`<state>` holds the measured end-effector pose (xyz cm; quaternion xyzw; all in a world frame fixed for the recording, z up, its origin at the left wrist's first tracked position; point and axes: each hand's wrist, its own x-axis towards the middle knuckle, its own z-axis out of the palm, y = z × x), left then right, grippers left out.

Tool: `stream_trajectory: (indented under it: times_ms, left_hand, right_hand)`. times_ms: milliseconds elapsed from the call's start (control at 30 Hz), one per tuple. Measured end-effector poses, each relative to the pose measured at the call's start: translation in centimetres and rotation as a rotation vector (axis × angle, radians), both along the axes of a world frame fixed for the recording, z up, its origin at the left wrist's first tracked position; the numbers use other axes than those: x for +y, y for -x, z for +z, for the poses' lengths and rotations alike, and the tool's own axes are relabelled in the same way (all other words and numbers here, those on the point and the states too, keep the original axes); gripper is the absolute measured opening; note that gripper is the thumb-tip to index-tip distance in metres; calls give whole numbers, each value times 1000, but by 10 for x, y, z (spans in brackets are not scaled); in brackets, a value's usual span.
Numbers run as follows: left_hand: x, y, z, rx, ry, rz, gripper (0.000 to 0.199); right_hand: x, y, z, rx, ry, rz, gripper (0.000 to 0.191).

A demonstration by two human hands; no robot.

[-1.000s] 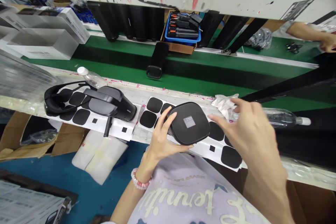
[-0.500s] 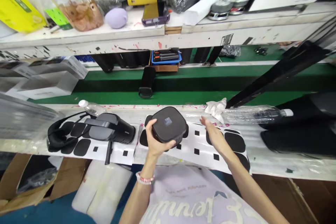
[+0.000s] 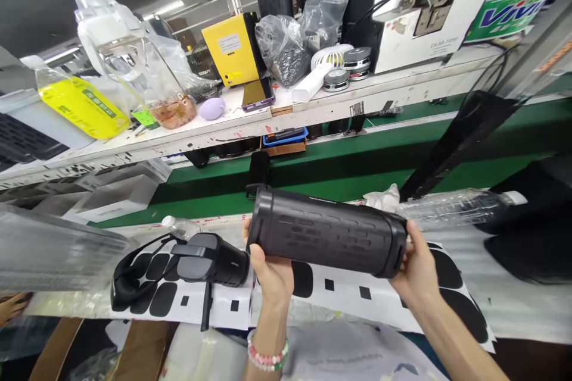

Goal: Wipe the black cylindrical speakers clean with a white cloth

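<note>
A long black speaker-like case (image 3: 328, 232) with rows of slots along its side is held nearly level, its right end slightly lower. My left hand (image 3: 273, 277) grips its left end, the thumb in front and the other fingers mostly hidden behind. The right end rests in my right hand (image 3: 417, 265), whose fingers wrap round that end. Beneath the case lies a white sheet (image 3: 348, 297) with black rounded stickers and small black squares. To the left, a similar black case with a strap (image 3: 214, 259) lies on another sticker sheet (image 3: 223, 303).
A clear plastic bottle (image 3: 456, 207) and crumpled white tissue (image 3: 385, 197) lie at the bench's back right. Beyond runs a green conveyor (image 3: 201, 190) with a black case (image 3: 259, 169) on it. A cluttered white shelf (image 3: 201, 128) spans above. Another person's hand (image 3: 13, 308) shows at far left.
The case has turned from end-on to sideways, showing its long side. My right hand, free before, now holds its right end. The view has tilted up, showing more of the shelf.
</note>
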<state>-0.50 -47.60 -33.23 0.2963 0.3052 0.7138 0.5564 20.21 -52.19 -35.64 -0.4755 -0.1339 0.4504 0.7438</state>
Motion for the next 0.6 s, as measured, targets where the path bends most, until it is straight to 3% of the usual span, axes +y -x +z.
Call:
stream_trajectory:
  times_ms: [67,200,300,400,500,600]
  left_hand:
    - [-1,3,2,61,-7,-63,62]
    - [-5,7,10,91,34,-132,62]
    - [-9,14,14,-15,128,-140,60]
    - [-9,33,10,-42,166,-150,61]
    - [0,55,-12,2,284,-223,65]
    - [8,63,-51,124,582,-204,50]
  right_hand:
    - [1,-10,17,109,65,-21,57]
    - [-1,-19,40,221,142,116,58]
    - [-5,-21,51,253,141,181,59]
    - [-7,-26,54,239,130,249,60]
    - [0,-33,40,108,136,290,55]
    - [13,-34,-4,-251,259,285,53]
